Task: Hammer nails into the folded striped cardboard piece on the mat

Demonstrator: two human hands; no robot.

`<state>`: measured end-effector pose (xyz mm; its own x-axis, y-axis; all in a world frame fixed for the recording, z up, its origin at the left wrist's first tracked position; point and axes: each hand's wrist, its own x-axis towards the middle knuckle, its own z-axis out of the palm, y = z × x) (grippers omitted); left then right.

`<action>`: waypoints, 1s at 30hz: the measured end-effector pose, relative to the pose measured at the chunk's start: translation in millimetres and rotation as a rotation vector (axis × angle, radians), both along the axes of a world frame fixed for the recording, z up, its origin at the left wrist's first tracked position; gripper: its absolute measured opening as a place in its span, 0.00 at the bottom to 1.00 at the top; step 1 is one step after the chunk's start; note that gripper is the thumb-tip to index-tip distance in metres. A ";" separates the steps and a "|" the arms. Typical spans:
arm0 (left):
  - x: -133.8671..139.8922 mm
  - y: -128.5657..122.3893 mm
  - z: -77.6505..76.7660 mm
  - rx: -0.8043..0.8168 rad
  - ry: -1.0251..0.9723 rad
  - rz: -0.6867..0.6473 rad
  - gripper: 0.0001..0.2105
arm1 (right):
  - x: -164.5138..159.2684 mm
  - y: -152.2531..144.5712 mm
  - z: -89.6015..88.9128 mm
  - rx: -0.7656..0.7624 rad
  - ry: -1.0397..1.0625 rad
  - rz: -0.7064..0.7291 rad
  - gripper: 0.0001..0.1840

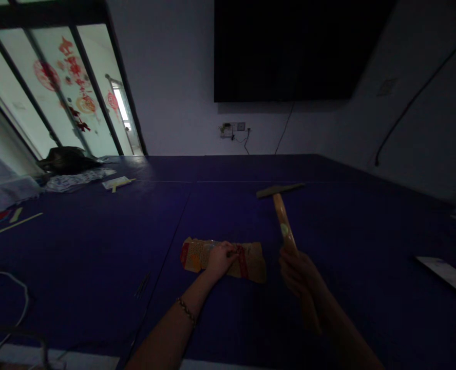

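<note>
My right hand [301, 275] is wrapped round the wooden handle of a hammer [284, 221]. The hammer is raised, its dark metal head pointing away from me. On the dark blue tabletop [228, 313] lies a flat, tan-and-red patterned packet [253, 262] with crumpled ends. Resting over the middle of that packet is my left hand [222, 258], its thumb and fingers closed in a pinch. What the fingertips hold, if anything, is too small and dark to make out. Several thin, nail-like pieces [142, 284] lie on the table to the left of the packet.
A white cable [25, 293] curls at the left edge. Farther back are a black bag [68, 160], papers [77, 178] and a small white item with yellow strips [117, 183]. A long pale strip [447, 275] lies at right. A dark screen [297, 51] hangs on the wall.
</note>
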<state>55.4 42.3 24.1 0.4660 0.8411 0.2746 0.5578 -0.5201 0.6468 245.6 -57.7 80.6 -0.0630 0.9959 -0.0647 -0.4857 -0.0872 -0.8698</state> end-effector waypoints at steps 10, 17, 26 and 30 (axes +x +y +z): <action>-0.4 -5.6 0.1 0.116 0.021 0.001 0.11 | 39.0 50.3 -75.9 0.171 0.487 0.250 0.11; -2.3 -15.4 2.3 0.171 -0.069 0.035 0.18 | 39.8 51.3 -79.2 0.109 0.484 0.326 0.13; -44.5 -19.6 43.0 0.117 0.015 0.170 0.12 | 40.4 53.7 -82.3 0.093 0.474 0.382 0.15; -111.6 -54.0 46.0 0.069 -0.001 0.447 0.13 | 42.8 56.1 -85.4 0.103 0.494 0.398 0.15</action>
<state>-56.2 -11.7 70.1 0.0607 0.9394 0.3373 0.7370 -0.2701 0.6196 288.5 -1.6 -4.9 -0.4272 0.8897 0.1610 -0.7789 -0.2717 -0.5652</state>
